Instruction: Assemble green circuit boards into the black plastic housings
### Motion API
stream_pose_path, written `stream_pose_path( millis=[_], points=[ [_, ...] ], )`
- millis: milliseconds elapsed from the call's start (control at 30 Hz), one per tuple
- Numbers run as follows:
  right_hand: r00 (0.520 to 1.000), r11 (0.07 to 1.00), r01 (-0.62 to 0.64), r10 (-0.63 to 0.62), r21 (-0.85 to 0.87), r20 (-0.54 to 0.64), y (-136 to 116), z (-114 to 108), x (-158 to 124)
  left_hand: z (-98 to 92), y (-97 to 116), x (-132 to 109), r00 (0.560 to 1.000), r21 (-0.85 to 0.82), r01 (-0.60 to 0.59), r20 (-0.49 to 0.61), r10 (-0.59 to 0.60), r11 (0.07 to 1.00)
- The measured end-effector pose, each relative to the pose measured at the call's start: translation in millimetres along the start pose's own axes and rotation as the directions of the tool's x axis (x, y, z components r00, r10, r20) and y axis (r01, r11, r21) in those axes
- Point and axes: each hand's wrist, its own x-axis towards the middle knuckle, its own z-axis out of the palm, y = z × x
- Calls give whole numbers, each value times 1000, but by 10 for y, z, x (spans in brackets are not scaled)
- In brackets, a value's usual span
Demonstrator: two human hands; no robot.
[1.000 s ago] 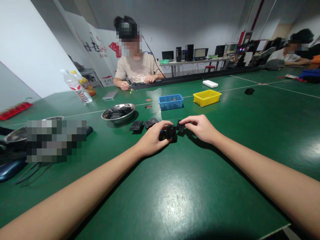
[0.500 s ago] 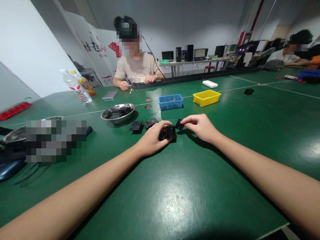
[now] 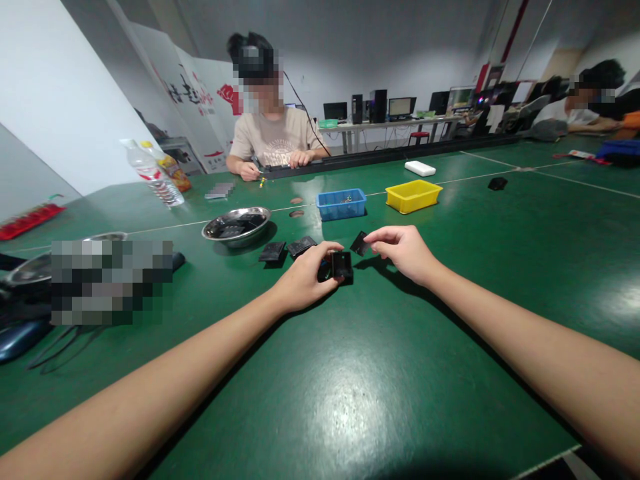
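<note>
My left hand [image 3: 311, 277] is closed around a small black plastic box [image 3: 343, 265], whose hollow side faces me just above the green table. Between thumb and fingertips, my right hand [image 3: 403, 250] pinches a thin black plate [image 3: 360, 243]. That plate is tilted and apart from the box, a little to its upper right. Beyond my left hand, two flat black parts [image 3: 273, 252] lie side by side on the table. A metal bowl [image 3: 207, 235] farther left holds more black pieces.
A blue bin [image 3: 342, 211] with small metal pieces and a yellow bin [image 3: 414, 201] stand beyond my hands. A white box-shaped object [image 3: 420, 168] lies farther back. Bottles [image 3: 155, 180] stand at the left. A person [image 3: 275, 133] works across the table [image 3: 450, 413].
My right hand has shifted slightly and turned the black plate, so more of its flat face shows. The box in my left hand has tipped a little, showing more of its inside.
</note>
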Motion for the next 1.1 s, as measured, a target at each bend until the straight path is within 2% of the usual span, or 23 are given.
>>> stream_pose_path(
  millis=[200,1100],
  points=[
    [998,1000,8,-8,-2,57,-17,10,-20,-5,13,4,1000,17,3,6,-3,1000],
    [999,998,-34,32,61,38,-49,28,-33,-3,1,6,1000,26,-20,6,20,999]
  ],
)
